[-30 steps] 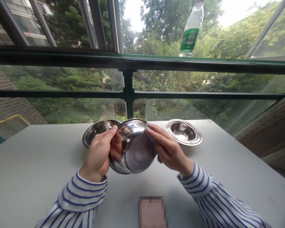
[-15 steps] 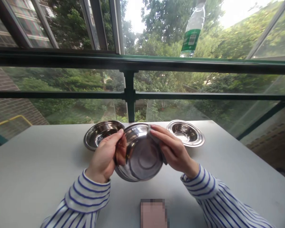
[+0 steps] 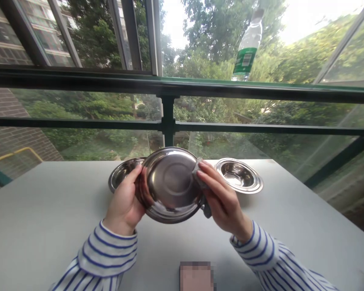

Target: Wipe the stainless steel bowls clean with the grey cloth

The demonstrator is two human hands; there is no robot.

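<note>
Above the desk point(image 3: 48, 226), before its far edge, the left hand point(image 3: 123, 208) holds the metal bowl point(image 3: 172, 182) with fingers by its side, and the right hand point(image 3: 223, 198), fingers holding the grey cloth point(image 3: 197, 171), should press evenly along its rim.

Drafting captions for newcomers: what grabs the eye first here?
First, the shiny metal bowl at centre, its underside facing the camera, gripped at its left edge by the left hand. The right hand holds a grey cloth at its right edge. Then the green-labelled bottle, upper right, above the dark rail.
</note>
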